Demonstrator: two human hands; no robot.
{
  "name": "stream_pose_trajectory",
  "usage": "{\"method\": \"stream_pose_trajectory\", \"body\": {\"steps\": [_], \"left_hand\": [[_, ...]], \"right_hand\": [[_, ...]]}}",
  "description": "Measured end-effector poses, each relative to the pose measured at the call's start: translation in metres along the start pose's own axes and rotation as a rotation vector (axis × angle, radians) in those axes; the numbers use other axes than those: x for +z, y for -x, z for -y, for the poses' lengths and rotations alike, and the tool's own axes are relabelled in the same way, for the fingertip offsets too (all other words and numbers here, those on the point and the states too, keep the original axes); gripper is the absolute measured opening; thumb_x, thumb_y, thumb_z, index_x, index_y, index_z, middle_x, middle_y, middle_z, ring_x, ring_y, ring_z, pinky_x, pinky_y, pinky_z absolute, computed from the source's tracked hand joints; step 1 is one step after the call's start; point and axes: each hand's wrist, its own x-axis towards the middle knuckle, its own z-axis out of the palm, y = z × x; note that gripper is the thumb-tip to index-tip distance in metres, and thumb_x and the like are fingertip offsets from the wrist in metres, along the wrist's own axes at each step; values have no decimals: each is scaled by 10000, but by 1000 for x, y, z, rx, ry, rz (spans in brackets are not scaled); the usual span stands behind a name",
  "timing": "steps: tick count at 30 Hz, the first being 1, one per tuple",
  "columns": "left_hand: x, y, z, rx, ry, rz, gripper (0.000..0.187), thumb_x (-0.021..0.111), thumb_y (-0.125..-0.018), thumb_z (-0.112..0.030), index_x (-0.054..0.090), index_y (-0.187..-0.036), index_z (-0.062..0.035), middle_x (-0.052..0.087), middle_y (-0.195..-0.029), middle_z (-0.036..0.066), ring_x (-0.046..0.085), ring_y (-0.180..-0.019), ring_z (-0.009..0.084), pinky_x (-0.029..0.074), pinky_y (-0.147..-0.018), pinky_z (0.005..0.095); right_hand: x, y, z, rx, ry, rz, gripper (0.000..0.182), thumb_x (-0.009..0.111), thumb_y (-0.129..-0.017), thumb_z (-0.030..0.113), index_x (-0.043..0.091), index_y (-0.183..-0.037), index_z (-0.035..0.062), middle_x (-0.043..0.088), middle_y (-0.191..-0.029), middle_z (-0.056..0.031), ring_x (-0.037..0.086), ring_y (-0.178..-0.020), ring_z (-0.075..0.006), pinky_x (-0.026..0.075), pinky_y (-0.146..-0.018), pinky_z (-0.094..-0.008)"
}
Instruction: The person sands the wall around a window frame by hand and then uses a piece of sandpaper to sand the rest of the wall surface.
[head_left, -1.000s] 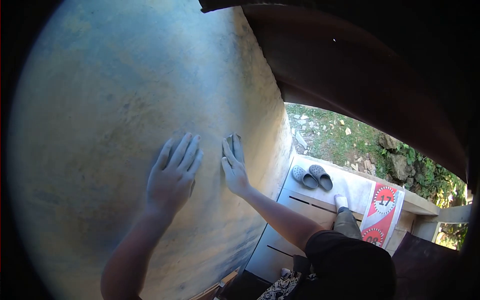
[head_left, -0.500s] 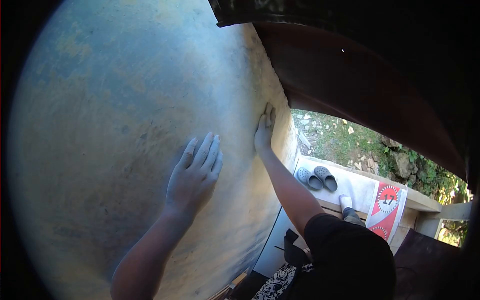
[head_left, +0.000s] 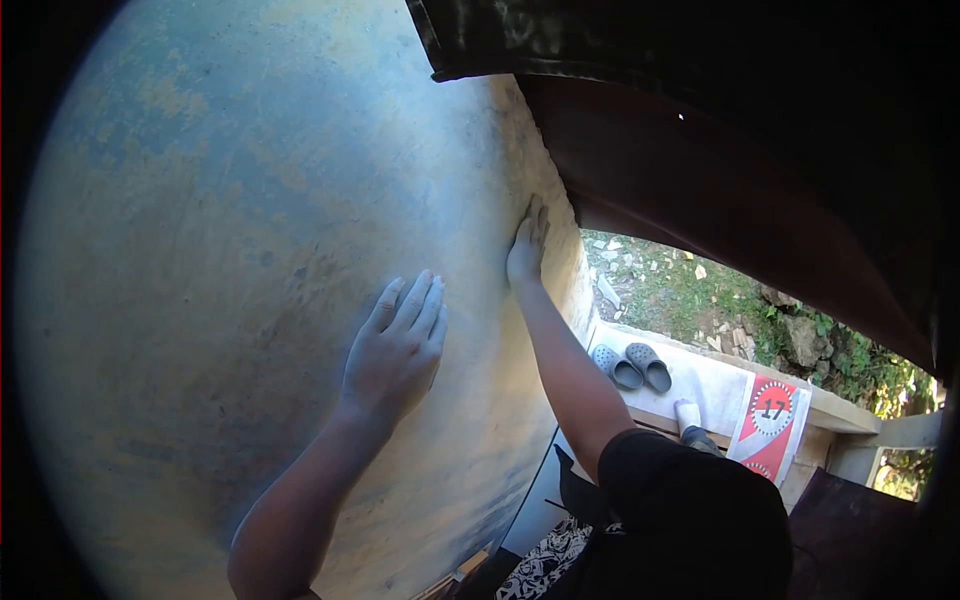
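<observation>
A large worn wall (head_left: 230, 230) with patchy bluish and yellowish plaster fills the left and middle of the head view. Against it lies my left hand (head_left: 400, 345), palm toward the surface, fingers stretched out and whitish as if dusty. Further right, near the wall's edge, my right hand (head_left: 527, 248) rests with its fingers extended up the surface. Both hands look open, and no tool shows in either. Their palms are hidden from view.
A pair of grey clogs (head_left: 632, 368) sits on a white ledge (head_left: 690, 378), beside a white-socked foot (head_left: 688, 413). A red and white sheet marked 17 (head_left: 771, 408) hangs near it. Dark sheeting (head_left: 720, 160) hangs overhead at right; rocky grass (head_left: 690, 295) lies beyond.
My right hand has slid slightly up the wall, its fingers now straighter and more spread. My left hand keeps nearly the same place. The view has tilted a little.
</observation>
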Motion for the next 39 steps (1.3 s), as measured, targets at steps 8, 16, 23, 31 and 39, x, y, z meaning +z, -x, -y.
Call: {"method": "stream_pose_trajectory", "body": {"steps": [8,16,23,31,39], "left_hand": [[0,-2,2,-24,27,-37,431,625,-929,-209,718,-1305,-19,587,-1550,133,443,-1525,245,266,-1295,475],[-4,-3,2,-31,21,-36,434,632,-919,-216,719,-1296,-21,589,-1546,134,451,-1520,248,268,-1295,470],[-1,-4,1,-41,25,-45,430,642,-913,-233,711,-1290,-36,596,-1535,131,448,-1522,241,272,-1291,468],[3,-8,-2,-36,0,-36,403,632,-944,-248,705,-1290,-54,577,-1558,115,432,-1533,229,272,-1286,454],[4,-12,-1,-41,53,-49,370,649,-930,-255,717,-1247,-78,598,-1536,110,447,-1521,221,275,-1278,448]], "right_hand": [[2,131,7,-403,49,279,606,348,-1138,248,220,-1721,147,85,-1792,-198,29,-1650,-414,38,-1325,-522],[-1,-12,-15,27,22,28,578,266,-1177,375,228,-1720,181,46,-1805,-150,3,-1655,-387,-1,-1322,-497],[-7,122,8,-279,-62,331,565,255,-1166,282,231,-1720,175,41,-1802,-164,-2,-1658,-371,17,-1326,-482],[9,-44,-50,-103,-36,16,590,268,-1168,397,242,-1716,183,62,-1797,-176,6,-1655,-381,25,-1325,-490],[-10,119,5,-485,90,352,568,369,-1142,200,289,-1700,132,6,-1794,-206,5,-1654,-395,41,-1323,-500]]}}
